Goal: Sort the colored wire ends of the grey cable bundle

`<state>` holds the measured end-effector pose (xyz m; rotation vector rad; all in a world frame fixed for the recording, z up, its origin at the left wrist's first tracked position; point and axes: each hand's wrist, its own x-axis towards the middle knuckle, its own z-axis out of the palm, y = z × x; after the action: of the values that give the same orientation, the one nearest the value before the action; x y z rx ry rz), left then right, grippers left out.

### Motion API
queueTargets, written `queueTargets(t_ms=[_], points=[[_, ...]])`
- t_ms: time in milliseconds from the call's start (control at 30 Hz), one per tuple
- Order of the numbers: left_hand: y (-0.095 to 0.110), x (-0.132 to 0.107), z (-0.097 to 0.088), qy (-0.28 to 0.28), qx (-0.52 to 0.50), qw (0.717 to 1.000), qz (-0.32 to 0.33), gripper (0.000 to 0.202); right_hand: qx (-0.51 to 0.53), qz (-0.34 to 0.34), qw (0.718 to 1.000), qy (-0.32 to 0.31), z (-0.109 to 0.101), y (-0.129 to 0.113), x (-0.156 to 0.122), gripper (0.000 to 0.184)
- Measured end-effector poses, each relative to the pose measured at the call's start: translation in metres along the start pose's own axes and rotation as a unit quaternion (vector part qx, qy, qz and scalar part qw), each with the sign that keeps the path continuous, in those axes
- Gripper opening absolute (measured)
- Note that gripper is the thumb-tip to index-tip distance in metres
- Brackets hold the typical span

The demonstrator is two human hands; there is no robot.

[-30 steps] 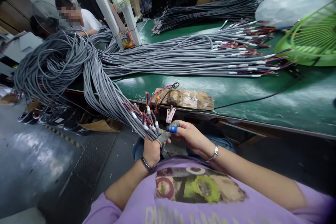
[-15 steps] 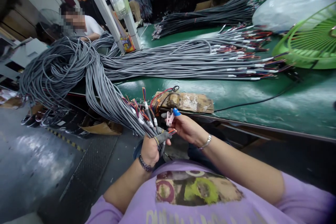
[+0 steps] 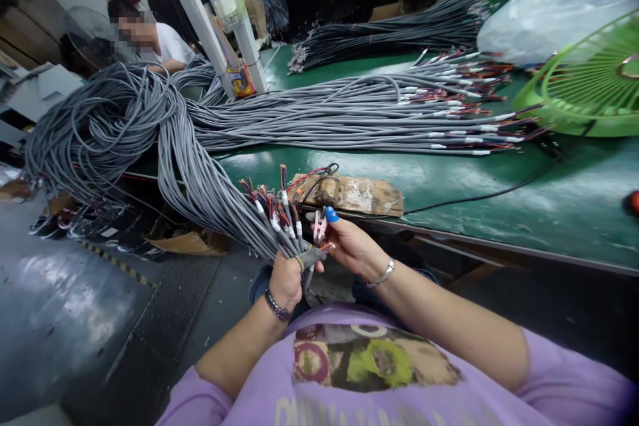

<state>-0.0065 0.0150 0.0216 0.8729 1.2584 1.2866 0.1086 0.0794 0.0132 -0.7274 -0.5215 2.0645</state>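
My left hand [image 3: 287,283] is closed round the end of a thick bundle of grey cables [image 3: 210,196]. Something grey covers its thumb. Stripped ends with thin coloured wires and white bands [image 3: 279,216] stick up beyond this hand. My right hand [image 3: 357,249], with a blue cover on one fingertip, pinches a small pink clip [image 3: 319,227] close to the wire ends. Orange-tipped wires [image 3: 327,247] poke out between the two hands. Just past the right fingertips lies a worn wooden block [image 3: 369,196] at the bench edge, with red and black leads on it.
More grey cables [image 3: 324,113] stretch across the green bench [image 3: 564,213], with a darker bundle [image 3: 389,36] behind. A green fan [image 3: 584,86] and a plastic bag [image 3: 559,13] stand right. A white post [image 3: 192,20] rises near a seated person [image 3: 172,46].
My right hand and the pink clip have shifted slightly left, closer to the wire ends. The left hand keeps its grip on the cables. The whole view has moved a little.
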Motion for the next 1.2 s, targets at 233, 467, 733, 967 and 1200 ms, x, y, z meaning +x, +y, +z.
queueTargets(t_ms=[233,467,733,967,1200], points=[[0.007,-0.006,0.002,-0.005,-0.011,1.000,0.005,0.032,0.017,0.041,0.999,-0.019,-0.007,0.002,-0.006,0.046],[-0.003,-0.018,-0.002,0.022,-0.011,0.999,0.037,0.022,-0.007,0.065,0.997,-0.048,-0.007,-0.008,-0.011,0.041],[-0.006,-0.015,0.001,0.044,0.001,0.997,0.060,0.024,-0.116,-0.088,0.989,0.000,-0.014,0.004,-0.005,0.043],[-0.003,-0.010,0.005,0.043,0.031,0.996,0.068,0.032,-0.090,-0.034,0.994,-0.046,-0.009,0.004,-0.002,0.050],[-0.003,-0.009,0.006,0.052,0.044,0.996,0.059,0.032,-0.020,-0.019,0.999,-0.023,-0.002,0.002,0.000,0.041]])
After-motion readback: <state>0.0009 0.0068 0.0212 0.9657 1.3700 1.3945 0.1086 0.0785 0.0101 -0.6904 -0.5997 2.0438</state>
